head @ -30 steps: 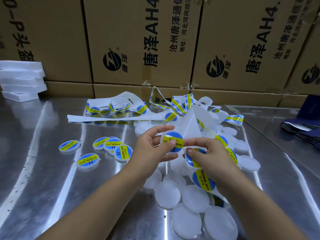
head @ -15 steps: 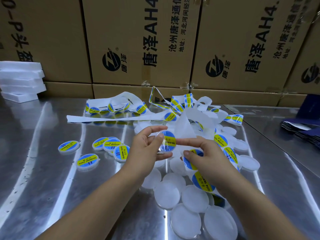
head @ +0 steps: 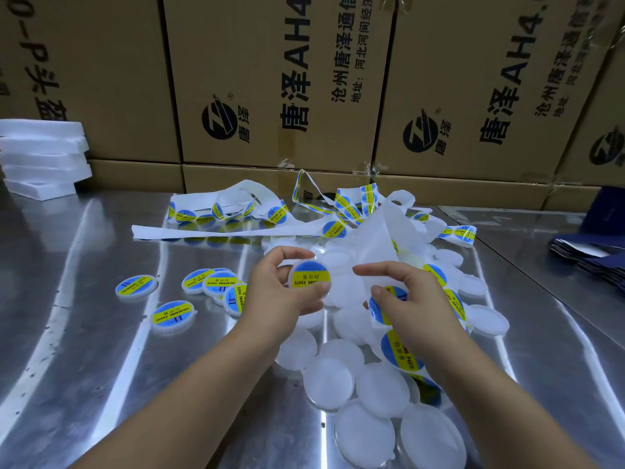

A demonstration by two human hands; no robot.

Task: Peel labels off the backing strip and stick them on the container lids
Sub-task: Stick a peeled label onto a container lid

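Note:
My left hand (head: 277,292) grips a round white container lid (head: 309,279) by its rim, its blue and yellow label facing me. A short gap to the right, my right hand (head: 411,299) holds the white backing strip (head: 382,238), which rises behind it and trails down past the palm with more labels (head: 400,350) on it. Several bare white lids (head: 333,384) lie heaped under and in front of both hands. Several labelled lids (head: 172,313) lie to the left on the steel table (head: 84,367).
A tangle of used and unused backing strip (head: 236,211) lies at the back of the table. Cardboard boxes (head: 277,79) wall off the far side. White foam slabs (head: 40,157) are stacked at the far left. Dark blue packets (head: 595,258) lie at the right.
My hands have drawn apart: the left one turned the labelled lid flat toward me and moved it left, while the right hand pulled the strip away to the right.

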